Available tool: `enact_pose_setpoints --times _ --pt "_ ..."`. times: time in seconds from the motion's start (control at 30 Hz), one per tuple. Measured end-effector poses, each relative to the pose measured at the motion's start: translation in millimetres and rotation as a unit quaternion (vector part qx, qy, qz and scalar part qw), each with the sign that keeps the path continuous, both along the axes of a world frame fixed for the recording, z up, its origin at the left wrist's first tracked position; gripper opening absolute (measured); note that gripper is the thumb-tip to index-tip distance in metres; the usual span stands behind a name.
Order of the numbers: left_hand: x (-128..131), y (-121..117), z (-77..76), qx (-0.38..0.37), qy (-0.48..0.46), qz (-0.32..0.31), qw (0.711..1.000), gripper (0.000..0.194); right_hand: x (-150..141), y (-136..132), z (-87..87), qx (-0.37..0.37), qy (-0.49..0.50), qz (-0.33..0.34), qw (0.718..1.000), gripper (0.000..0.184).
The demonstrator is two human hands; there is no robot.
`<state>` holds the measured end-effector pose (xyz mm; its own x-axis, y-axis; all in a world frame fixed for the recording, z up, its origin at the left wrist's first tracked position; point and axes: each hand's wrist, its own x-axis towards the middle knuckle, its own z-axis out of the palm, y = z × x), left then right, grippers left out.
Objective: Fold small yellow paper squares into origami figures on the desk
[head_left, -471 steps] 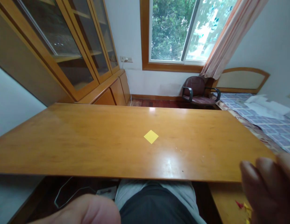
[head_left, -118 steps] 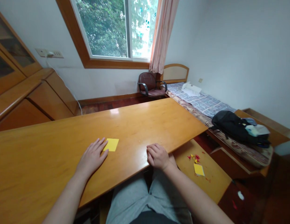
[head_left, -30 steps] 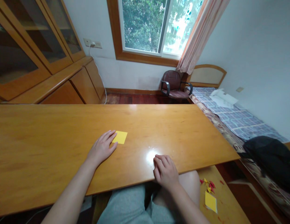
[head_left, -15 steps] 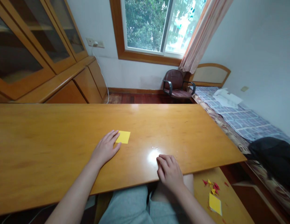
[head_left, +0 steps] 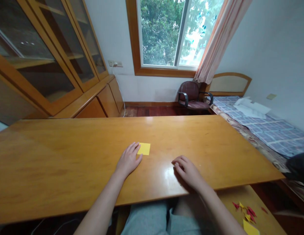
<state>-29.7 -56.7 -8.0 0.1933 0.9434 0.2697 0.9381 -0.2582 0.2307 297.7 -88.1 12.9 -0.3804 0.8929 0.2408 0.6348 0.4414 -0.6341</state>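
Note:
A square sheet of yellow paper lies flat on the wooden table. My left hand rests palm down, its fingers stretched out and their tips over the paper's left edge. To the right and nearer to me, my right hand hovers low over the tabletop, apart from the paper. Its fingers are loosely bent, and nothing shows in them.
Beside my right leg, a wooden seat holds several small red and yellow folded paper pieces and more yellow paper. A bed stands right, an armchair beyond the table, a glass-door cabinet left.
My right hand has moved up from the table's front edge, farther over the tabletop. My left hand stays at the paper's edge. The view has turned slightly left.

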Motion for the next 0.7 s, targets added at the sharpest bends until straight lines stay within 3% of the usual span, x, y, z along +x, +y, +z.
enact_pose_setpoints --times 0.3,0.43,0.7 --pt "1.4 -0.3 -1.7 0.002 -0.018 0.002 1.000 0.047 -70.0 86.4 -18.5 -0.053 0.112 -0.029 0.992 0.023" --pt "2.2 -1.7 -3.2 0.002 -0.018 0.008 1.000 0.048 -100.6 115.7 -22.6 -0.037 0.090 -0.024 0.995 0.021" --pt "2.6 -2.9 -3.8 0.001 -0.019 0.007 1.000 0.049 -108.9 120.3 -23.2 0.021 0.060 -0.026 0.998 0.020"
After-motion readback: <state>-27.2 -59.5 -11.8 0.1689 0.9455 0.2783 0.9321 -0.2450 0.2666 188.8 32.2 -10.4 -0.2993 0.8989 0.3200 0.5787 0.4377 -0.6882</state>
